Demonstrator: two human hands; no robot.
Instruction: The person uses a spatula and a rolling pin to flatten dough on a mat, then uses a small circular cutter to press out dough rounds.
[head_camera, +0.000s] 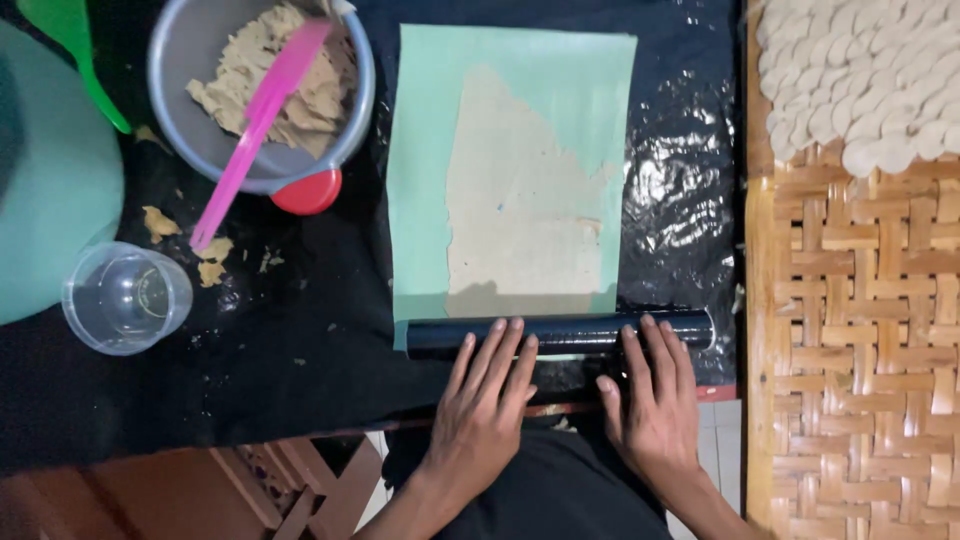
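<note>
The black roller (560, 334) lies crosswise at the near edge of the green sheet (425, 150), just below the thin, ragged sheet of dough (515, 195) spread on it. Your left hand (485, 405) is laid flat with fingers straight and close together, fingertips on the roller's left half. Your right hand (652, 400) is also flat, fingers slightly spread, fingertips on the roller's right half, thumb out to the side. Neither hand grips; both press from above.

The sheet rests on black plastic (690, 150) covering the table. To the left stands a grey bowl (185, 60) with crumbly dough and a pink spatula (255, 125) leaning in it, a red lid (308, 192) at its near side. A clear cup (127, 298) sits nearer you, dough crumbs (160, 223) between them. To the right, a woven tray (850, 320) holds pale round dough pieces (860, 70) at its far end.
</note>
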